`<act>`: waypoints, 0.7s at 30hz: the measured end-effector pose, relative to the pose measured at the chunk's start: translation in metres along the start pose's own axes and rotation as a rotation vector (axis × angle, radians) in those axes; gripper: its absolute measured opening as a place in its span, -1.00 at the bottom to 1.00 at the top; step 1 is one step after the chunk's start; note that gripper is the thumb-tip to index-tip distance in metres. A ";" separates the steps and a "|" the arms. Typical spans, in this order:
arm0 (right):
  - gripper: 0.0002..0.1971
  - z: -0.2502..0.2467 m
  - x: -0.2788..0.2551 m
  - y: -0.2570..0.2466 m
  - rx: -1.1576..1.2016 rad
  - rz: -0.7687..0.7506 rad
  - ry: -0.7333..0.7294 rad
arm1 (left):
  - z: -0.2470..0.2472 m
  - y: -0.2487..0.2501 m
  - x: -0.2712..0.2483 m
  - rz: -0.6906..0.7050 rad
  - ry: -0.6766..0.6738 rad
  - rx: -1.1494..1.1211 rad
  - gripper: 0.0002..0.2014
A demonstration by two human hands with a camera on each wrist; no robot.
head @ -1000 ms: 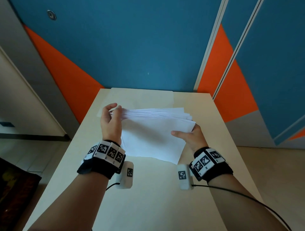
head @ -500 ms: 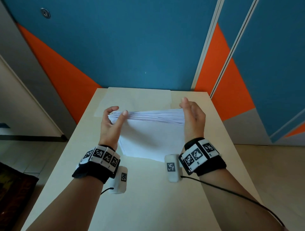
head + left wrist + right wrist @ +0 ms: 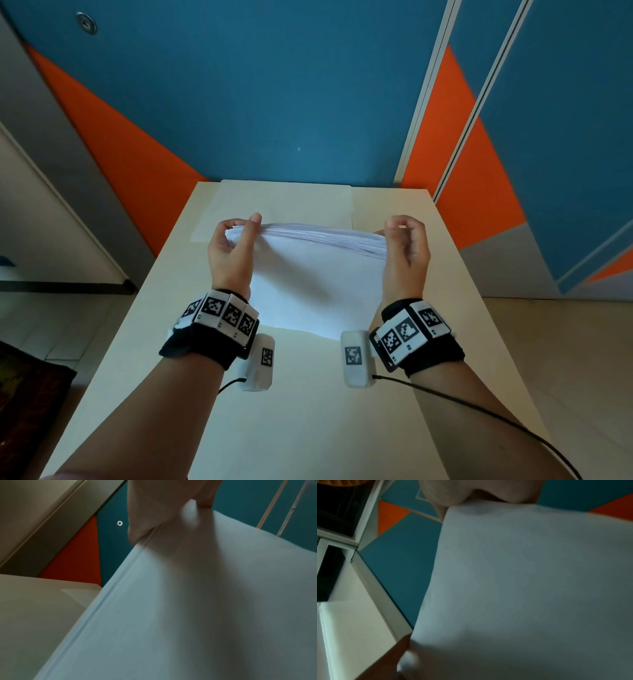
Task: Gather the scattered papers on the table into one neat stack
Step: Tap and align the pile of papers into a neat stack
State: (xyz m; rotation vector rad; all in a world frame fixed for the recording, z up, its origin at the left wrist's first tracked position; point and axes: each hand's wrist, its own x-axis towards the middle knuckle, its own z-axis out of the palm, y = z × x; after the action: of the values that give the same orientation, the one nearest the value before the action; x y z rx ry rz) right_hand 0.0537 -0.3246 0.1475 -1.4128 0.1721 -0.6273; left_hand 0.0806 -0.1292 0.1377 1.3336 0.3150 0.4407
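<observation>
Both hands hold one bundle of white papers upright above the counter. On the left hand the grip is a pinch at the bundle's upper left corner, thumb on the near face and curled fingers behind; the left wrist view shows a fingertip pressed into the sheet's face and the side of the hand along the paper's edge. On the right hand the grip sits at the upper right corner, fingers curled over the top edge and the palm against the side of the bundle; in the right wrist view the hand meets the top rim of the papers.

Between the two hands the top edges of the sheets fan a little, showing as thin layered lines that slope down toward the right. The lowest corner of the bundle hangs just beyond the white camera modules at the wrists; whether it touches the counter cannot be told.

Each wrist wears a black band with black-and-white square markers, and a cable runs back from the right module.

One more flat sheet lies on the far end of the counter, behind the held bundle, reaching the blue and orange wall.
</observation>
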 end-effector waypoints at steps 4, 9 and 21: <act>-0.87 -0.006 -0.004 0.002 -0.010 0.036 -0.036 | 0.000 -0.002 0.004 -0.008 -0.006 -0.002 -0.82; -0.34 -0.028 0.012 0.010 -0.018 0.151 -0.451 | -0.010 -0.014 0.010 0.033 -0.196 0.064 -0.58; -0.90 -0.034 0.007 0.025 -0.186 0.354 -0.348 | -0.026 -0.027 0.012 -0.110 -0.493 0.022 -0.74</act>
State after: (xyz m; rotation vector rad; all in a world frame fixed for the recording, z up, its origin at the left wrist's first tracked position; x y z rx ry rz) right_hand 0.0514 -0.3573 0.1194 -1.5993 0.2011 -0.0711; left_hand 0.0828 -0.1053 0.1059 1.3915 -0.0175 0.0087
